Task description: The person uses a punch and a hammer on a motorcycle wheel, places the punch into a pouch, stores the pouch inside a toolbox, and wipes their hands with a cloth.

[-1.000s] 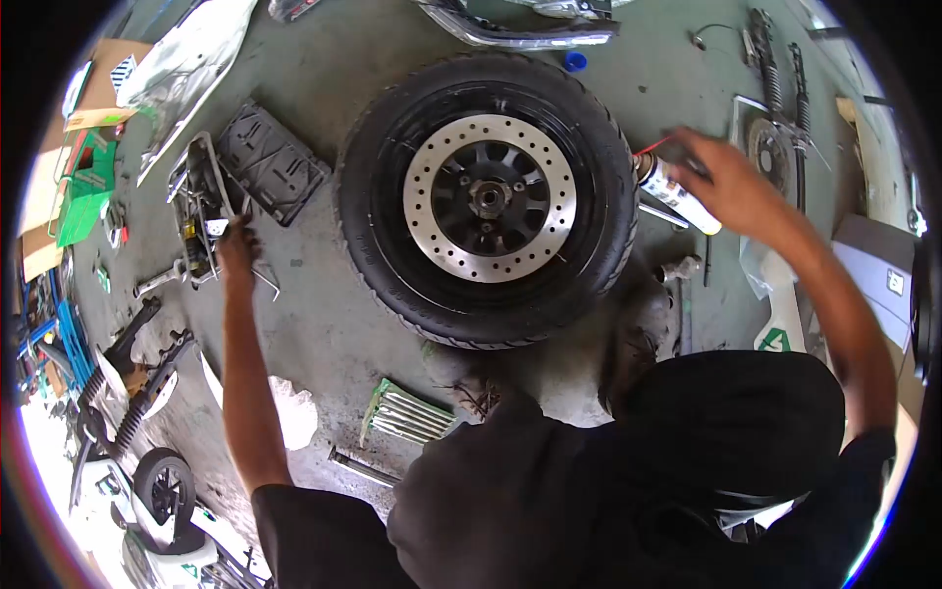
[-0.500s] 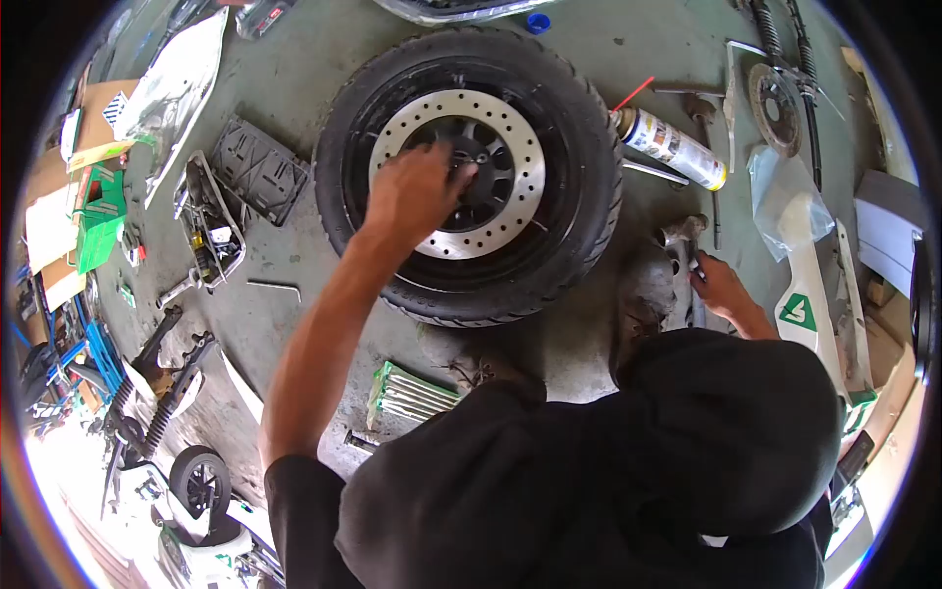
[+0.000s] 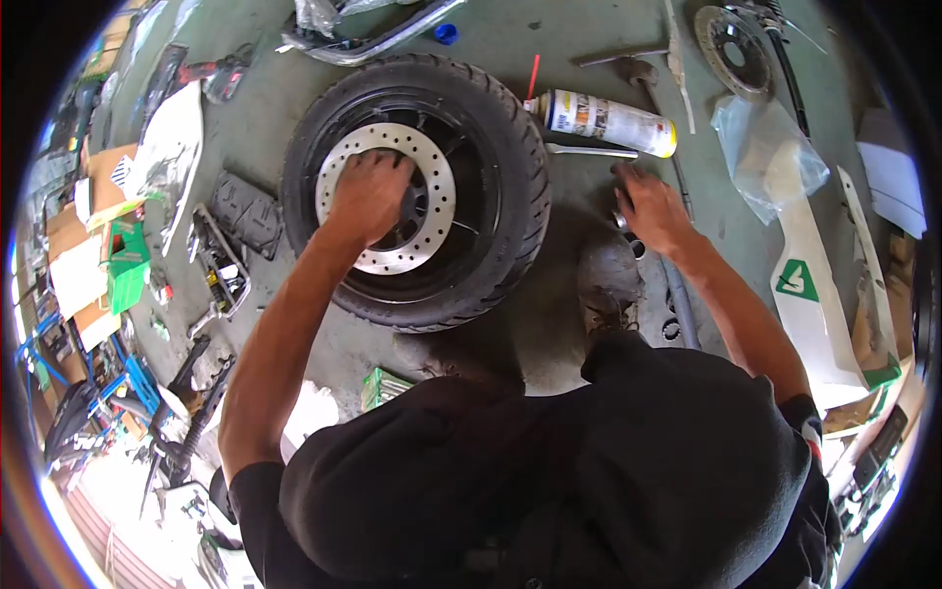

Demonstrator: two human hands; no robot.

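A motorcycle wheel (image 3: 496, 211) with a black tyre lies flat on the floor, its drilled silver brake disc (image 3: 442, 201) facing up. My left hand (image 3: 371, 196) rests over the hub in the disc's centre. Its fingers are curled down, and what they hold, if anything, is hidden. To the right of the tyre, my right hand (image 3: 655, 208) reaches low over the floor with its fingers apart. Close beneath it lie metal tools, among them a grey bar (image 3: 679, 299). Beyond that hand, a spray can (image 3: 610, 123) with a red straw lies on its side.
A metal rod (image 3: 594, 151) lies between the can and my right hand. My boot (image 3: 608, 280) stands right of the tyre. A plastic bag (image 3: 765, 157) and a white panel (image 3: 810, 294) lie farther right. At left are a grey plastic tray (image 3: 245, 214) and a green box (image 3: 128, 265).
My right hand has come off the tool beside my boot and moved forward, nearer the spray can. My left hand stays over the hub. The view has shifted, so the wheel appears farther left.
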